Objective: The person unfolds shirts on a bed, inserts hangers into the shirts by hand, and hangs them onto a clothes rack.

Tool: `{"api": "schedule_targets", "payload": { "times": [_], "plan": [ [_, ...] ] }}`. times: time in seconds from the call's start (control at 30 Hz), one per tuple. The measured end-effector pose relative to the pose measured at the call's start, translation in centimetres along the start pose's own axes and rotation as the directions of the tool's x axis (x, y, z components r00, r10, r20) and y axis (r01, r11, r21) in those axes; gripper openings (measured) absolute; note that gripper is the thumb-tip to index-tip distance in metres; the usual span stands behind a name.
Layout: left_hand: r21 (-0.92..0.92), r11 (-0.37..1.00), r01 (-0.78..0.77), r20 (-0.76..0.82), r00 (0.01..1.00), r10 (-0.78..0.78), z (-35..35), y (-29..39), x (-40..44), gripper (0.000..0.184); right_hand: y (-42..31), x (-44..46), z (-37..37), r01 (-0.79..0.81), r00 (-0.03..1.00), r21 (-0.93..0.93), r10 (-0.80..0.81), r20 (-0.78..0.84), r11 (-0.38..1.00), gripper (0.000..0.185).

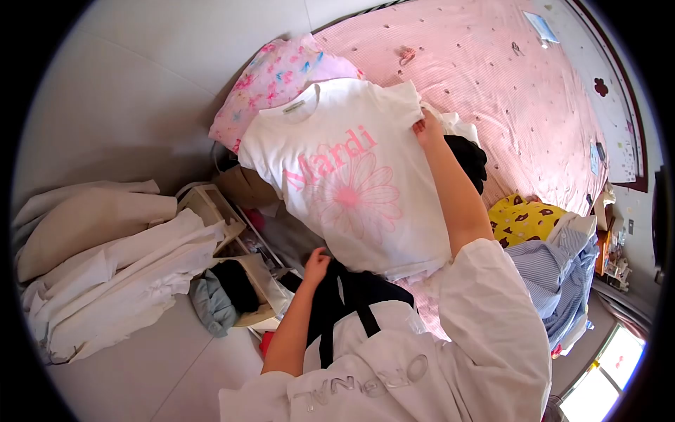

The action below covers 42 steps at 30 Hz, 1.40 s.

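Note:
A white T-shirt (415,190) with pink "Mardi" lettering and a pink flower print lies spread at the bed's edge, its collar pointing away from me. My right hand (427,130) pinches it at the right side, just under the sleeve. Near the shirt's lower left edge is my left hand (316,267), its fingers curled together; whether they hold any cloth is hidden. Black cloth (325,299) lies right beside that hand. Under the shirt's upper left part rests a pink floral pillow (242,102).
A pink bedspread (478,63) covers the bed. To the right are a yellow patterned cloth (524,218) and blue striped clothing (541,271). At left, pale garments (126,260) hang beside an open shelf unit (211,211) with folded dark clothes (235,285).

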<state>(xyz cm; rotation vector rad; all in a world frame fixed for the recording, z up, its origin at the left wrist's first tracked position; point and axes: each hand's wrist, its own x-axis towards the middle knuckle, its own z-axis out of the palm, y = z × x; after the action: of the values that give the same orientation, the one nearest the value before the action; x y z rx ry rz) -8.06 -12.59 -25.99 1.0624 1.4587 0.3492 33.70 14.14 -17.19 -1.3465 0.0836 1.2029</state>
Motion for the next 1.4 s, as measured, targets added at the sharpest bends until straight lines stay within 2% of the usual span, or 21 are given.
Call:
{"api": "schedule_targets", "payload": {
  "times": [0.03,0.13,0.23,0.27,0.33,0.4,0.43,0.5,0.57,0.6,0.63,0.7,0.73,0.83,0.93,1.03,1.1,1.17,1.23,1.37,1.4],
  "plan": [
    [-0.034,0.999,-0.026,0.039,0.999,0.027,1.8,1.5,0.0,0.037,-0.4,0.3,0.0,-0.003,1.000,0.079,0.005,-0.017,0.997,0.025],
    [-0.103,0.993,0.051,0.108,0.993,-0.040,5.5,3.8,0.8,0.039,-1.1,2.5,-0.9,0.073,0.990,0.076,-0.081,0.112,0.994,0.031],
    [-0.174,0.974,0.146,0.145,0.982,-0.121,7.1,5.3,0.9,0.044,-2.3,1.8,0.3,0.126,0.990,0.128,-0.133,0.048,0.984,0.040],
    [-0.150,0.981,0.123,0.144,0.984,-0.101,7.2,5.4,0.9,0.045,-2.9,0.9,0.5,0.290,0.954,0.019,-0.291,0.074,0.957,0.041],
    [-0.094,0.992,0.081,0.143,0.987,-0.067,7.3,4.3,0.7,0.046,-3.4,-0.5,0.4,0.585,0.810,-0.174,-0.561,0.171,0.792,0.042],
    [-0.022,0.997,0.076,0.095,0.993,-0.074,6.5,2.4,0.8,0.046,-2.4,0.1,-0.7,0.609,0.787,-0.281,-0.609,0.097,0.742,0.043],
    [0.014,0.997,0.076,0.075,0.994,-0.077,6.0,1.9,0.6,0.046,-1.9,0.4,-1.7,0.614,0.771,-0.338,-0.635,0.059,0.713,0.043],
    [-0.024,0.979,0.204,0.027,0.979,-0.203,4.9,1.8,0.2,0.046,-1.5,1.0,-3.2,0.364,0.922,-0.248,-0.385,-0.040,0.898,0.037],
    [-0.035,0.960,0.276,0.002,0.961,-0.276,4.0,2.6,-0.2,0.047,-1.2,1.7,-4.1,0.080,0.991,-0.120,-0.093,-0.099,0.990,0.036],
    [-0.028,0.956,0.291,-0.001,0.957,-0.291,3.6,2.9,-0.5,0.047,-1.3,2.1,-4.0,0.048,0.988,-0.169,-0.072,-0.138,0.984,0.036],
    [-0.023,0.951,0.308,-0.006,0.951,-0.308,3.3,3.0,-0.8,0.047,-0.8,3.6,-4.3,0.112,0.971,-0.277,-0.164,-0.172,0.954,0.036],
    [-0.008,0.944,0.330,0.030,0.943,-0.330,3.0,3.1,-1.2,0.047,0.0,6.3,-5.2,0.211,0.914,-0.491,-0.349,-0.209,0.845,0.035],
    [-0.001,0.940,0.340,0.050,0.939,-0.340,2.9,2.8,-1.2,0.047,-0.5,6.8,-5.6,0.245,0.921,-0.488,-0.359,-0.153,0.838,0.040],
    [0.086,0.958,0.272,0.035,0.961,-0.276,2.7,0.7,-0.6,0.046,-2.3,7.8,-6.6,0.414,0.819,-0.675,-0.574,-0.018,0.611,0.048],
    [0.038,0.966,0.258,-0.062,0.965,-0.255,3.2,-0.2,0.3,0.045,-3.3,5.5,-7.3,0.333,0.761,-0.837,-0.648,-0.033,0.434,0.054],
    [0.023,0.964,0.264,-0.092,0.961,-0.261,3.4,-0.4,1.3,0.045,-1.3,1.7,-7.7,0.551,0.482,-0.834,-0.830,0.281,0.038,0.057],
    [-0.073,0.948,0.310,-0.130,0.939,-0.317,3.6,0.4,1.4,0.045,1.0,-3.8,-7.7,0.644,0.404,-0.746,-0.754,0.518,-0.168,0.061],
    [-0.138,0.921,0.365,-0.129,0.915,-0.382,3.3,2.4,0.7,0.047,3.3,-9.0,-8.0,0.639,0.461,-0.731,-0.641,0.614,-0.240,0.065],
    [-0.031,0.981,0.194,-0.169,0.966,-0.196,3.4,0.2,1.1,0.047,5.2,-12.4,-10.6,0.505,0.548,-0.805,-0.605,0.578,-0.311,0.067],
    [0.332,0.941,-0.058,0.139,0.990,0.012,2.9,2.8,-0.9,0.045,8.3,-16.8,-15.8,0.337,0.634,-0.828,-0.542,0.551,-0.448,0.070],
    [0.390,0.909,-0.145,0.224,0.973,0.060,3.2,3.0,-1.3,0.045,8.6,-17.8,-16.9,0.384,0.653,-0.818,-0.499,0.569,-0.428,0.067]
  ]
}}
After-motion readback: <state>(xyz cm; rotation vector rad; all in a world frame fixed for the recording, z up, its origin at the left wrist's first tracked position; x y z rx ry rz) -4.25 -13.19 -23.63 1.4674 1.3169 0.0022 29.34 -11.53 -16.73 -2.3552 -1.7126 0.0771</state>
